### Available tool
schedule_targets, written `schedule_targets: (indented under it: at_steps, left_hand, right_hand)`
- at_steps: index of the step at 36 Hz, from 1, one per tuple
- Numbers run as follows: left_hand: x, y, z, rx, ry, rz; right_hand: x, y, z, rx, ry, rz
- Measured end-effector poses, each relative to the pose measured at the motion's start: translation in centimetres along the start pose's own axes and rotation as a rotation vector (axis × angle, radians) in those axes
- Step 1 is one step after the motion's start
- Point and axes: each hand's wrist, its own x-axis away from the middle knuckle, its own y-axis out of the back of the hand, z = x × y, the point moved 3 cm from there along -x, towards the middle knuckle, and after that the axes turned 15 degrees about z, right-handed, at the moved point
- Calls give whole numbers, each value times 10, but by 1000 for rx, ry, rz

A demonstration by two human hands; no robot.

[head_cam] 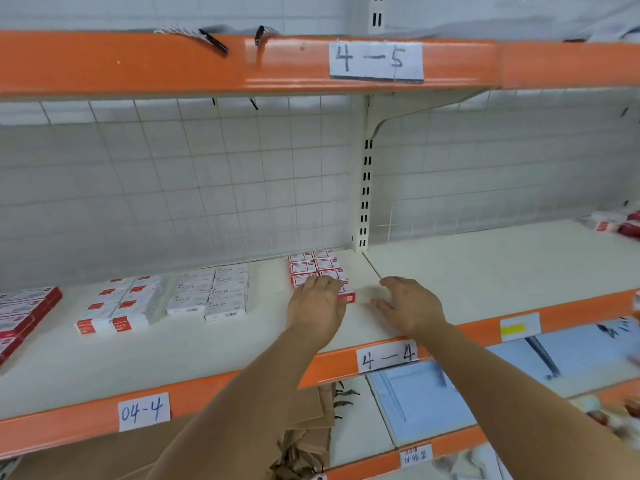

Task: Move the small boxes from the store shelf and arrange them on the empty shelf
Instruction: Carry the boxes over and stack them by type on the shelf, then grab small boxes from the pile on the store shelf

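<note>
Two hands over shelf (242,344): left hand (317,301) rests, apparently flat, on red-and-white box block (313,268); right hand (410,303) relaxed, empty, just right. Block runs front-to-back.

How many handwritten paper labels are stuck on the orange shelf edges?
3. The label "4-5" is on the top shelf edge, "4-4" on the middle shelf edge below the hands, and "04-4" further left on that same edge. Other tags lower down look different.
</note>
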Motion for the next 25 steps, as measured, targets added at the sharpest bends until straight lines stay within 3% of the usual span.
schedule_targets:
  at_steps: [9, 25]
  left_hand:
    - [-27, -3, -90, 17, -191, 133]
    - [-57, -39, -292, 53, -448, 235]
  right_hand:
    - [68, 27, -95, 10, -251, -26]
    - [178, 63, -271, -6, -435, -46]
